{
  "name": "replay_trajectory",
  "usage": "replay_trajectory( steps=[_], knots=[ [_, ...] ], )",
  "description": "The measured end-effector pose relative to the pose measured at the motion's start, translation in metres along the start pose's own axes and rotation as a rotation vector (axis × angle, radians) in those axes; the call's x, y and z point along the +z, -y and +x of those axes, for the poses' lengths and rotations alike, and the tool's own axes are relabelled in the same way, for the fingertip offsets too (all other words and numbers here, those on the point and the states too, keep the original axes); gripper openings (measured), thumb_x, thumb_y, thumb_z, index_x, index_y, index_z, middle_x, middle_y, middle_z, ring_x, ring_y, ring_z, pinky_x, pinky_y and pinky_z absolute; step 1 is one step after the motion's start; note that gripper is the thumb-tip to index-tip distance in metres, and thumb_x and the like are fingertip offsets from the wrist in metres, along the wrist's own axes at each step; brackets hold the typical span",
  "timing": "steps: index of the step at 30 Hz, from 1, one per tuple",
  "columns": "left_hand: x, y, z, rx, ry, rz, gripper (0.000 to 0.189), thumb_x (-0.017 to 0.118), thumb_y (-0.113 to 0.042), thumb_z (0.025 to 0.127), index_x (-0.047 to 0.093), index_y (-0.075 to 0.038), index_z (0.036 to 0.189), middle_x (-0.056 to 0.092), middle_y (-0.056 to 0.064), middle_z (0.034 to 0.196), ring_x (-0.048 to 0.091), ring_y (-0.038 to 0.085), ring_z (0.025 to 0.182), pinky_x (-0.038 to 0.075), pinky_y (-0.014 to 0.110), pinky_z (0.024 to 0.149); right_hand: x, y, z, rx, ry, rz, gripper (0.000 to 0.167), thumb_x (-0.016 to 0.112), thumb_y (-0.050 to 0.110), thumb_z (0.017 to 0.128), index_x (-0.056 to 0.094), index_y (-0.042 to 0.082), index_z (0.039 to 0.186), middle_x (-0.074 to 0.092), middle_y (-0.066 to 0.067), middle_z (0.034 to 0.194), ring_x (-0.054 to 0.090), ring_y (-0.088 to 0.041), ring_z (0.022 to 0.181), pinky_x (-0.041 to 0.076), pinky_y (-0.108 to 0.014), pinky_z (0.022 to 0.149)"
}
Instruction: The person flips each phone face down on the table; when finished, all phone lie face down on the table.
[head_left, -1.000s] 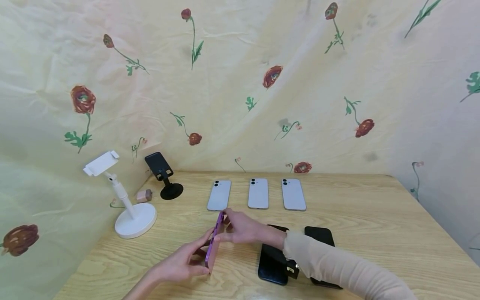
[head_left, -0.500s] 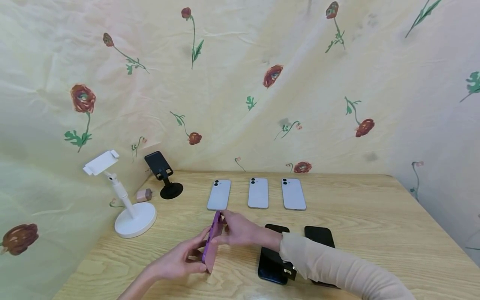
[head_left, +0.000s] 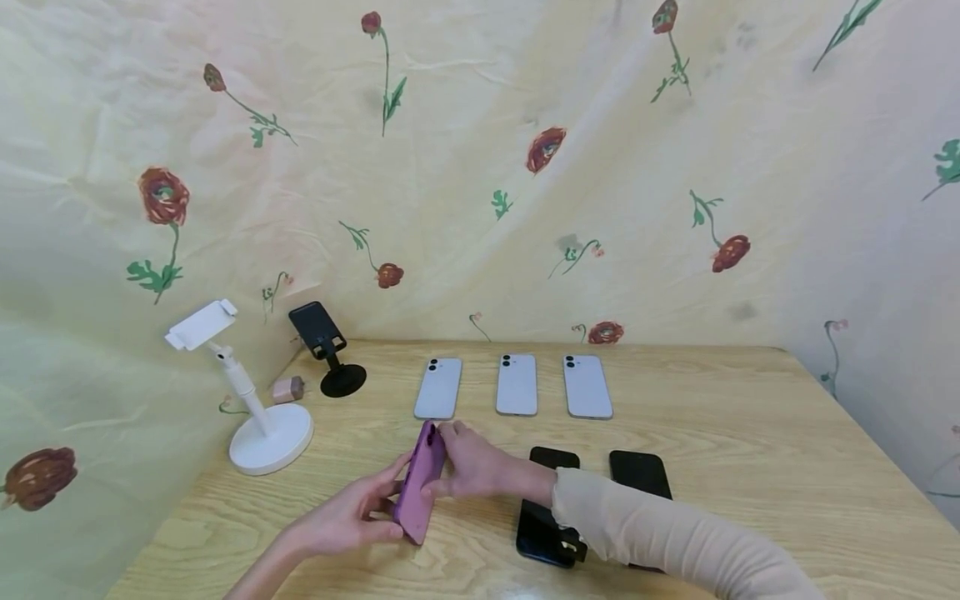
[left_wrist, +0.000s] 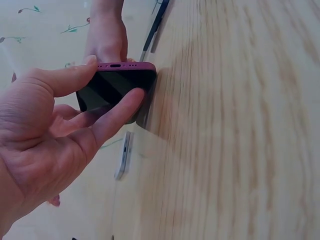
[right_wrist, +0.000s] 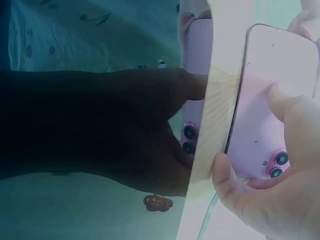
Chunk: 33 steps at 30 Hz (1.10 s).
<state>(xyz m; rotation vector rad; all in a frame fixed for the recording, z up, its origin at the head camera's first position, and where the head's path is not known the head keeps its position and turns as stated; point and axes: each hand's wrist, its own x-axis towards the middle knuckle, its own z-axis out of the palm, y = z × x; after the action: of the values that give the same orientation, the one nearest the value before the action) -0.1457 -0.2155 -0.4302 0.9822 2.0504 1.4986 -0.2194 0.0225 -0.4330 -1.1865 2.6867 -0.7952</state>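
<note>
Both hands hold a pink-purple smartphone [head_left: 422, 490] tilted on its side over the wooden table [head_left: 712, 417]. My left hand [head_left: 337, 515] grips its near end. In the left wrist view, the thumb lies on the bottom edge by the charging port, and fingers of that hand [left_wrist: 60, 135] reach over the dark screen. My right hand [head_left: 477, 460] pinches the far end near the camera lenses. The right wrist view shows the phone's pink back [right_wrist: 260, 100] with its two lenses, the right thumb lying across it. A dark mirrored picture of hand and phone fills the left there.
Three pale phones, the left one [head_left: 438, 388], the middle one [head_left: 517, 384] and the right one [head_left: 588, 387], lie back-up in a row. Two black phones [head_left: 538, 533] lie partly under the right sleeve [head_left: 652, 521]. White stand [head_left: 270, 440], black stand [head_left: 318, 329] and pinkish charger [head_left: 288, 390] stand left.
The pink-purple smartphone has turned from nearly edge-on so that more of its back faces the head camera. Both hands have shifted slightly left with it.
</note>
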Motion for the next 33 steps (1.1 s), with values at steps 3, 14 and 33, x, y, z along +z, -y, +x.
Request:
replay_trajectory(
  steps=[3,14,33],
  knots=[
    [-0.002,0.0,-0.002,-0.005,-0.004,0.001,0.088,0.064,-0.004,0.096,0.0,0.004,0.157,0.044,0.037,0.141,0.061,0.023,0.111,0.048,0.033,0.096,0.002,0.001,0.0,0.01,0.008,-0.031,0.08,0.083,0.048,0.08,0.049,-0.004,0.131,0.055,-0.013,0.114,0.053,-0.016,0.095,0.048,-0.025,0.079],
    [-0.005,0.0,-0.008,-0.084,-0.042,0.095,0.091,0.067,-0.007,0.095,0.002,0.006,0.157,0.051,0.029,0.14,0.063,0.019,0.11,0.048,0.03,0.095,0.007,0.005,0.001,0.066,0.071,-0.12,0.099,0.081,0.056,0.079,0.04,-0.003,0.146,0.054,-0.017,0.123,0.051,-0.021,0.106,0.049,-0.029,0.085],
    [-0.006,0.001,-0.013,-0.149,-0.093,0.125,0.093,0.073,-0.001,0.088,0.007,0.016,0.152,0.064,0.021,0.127,0.064,0.017,0.104,0.051,0.027,0.089,0.004,0.008,-0.003,0.074,0.131,-0.15,0.101,0.079,0.059,0.079,0.039,-0.001,0.15,0.049,-0.015,0.131,0.046,-0.022,0.115,0.047,-0.031,0.091]
  ],
)
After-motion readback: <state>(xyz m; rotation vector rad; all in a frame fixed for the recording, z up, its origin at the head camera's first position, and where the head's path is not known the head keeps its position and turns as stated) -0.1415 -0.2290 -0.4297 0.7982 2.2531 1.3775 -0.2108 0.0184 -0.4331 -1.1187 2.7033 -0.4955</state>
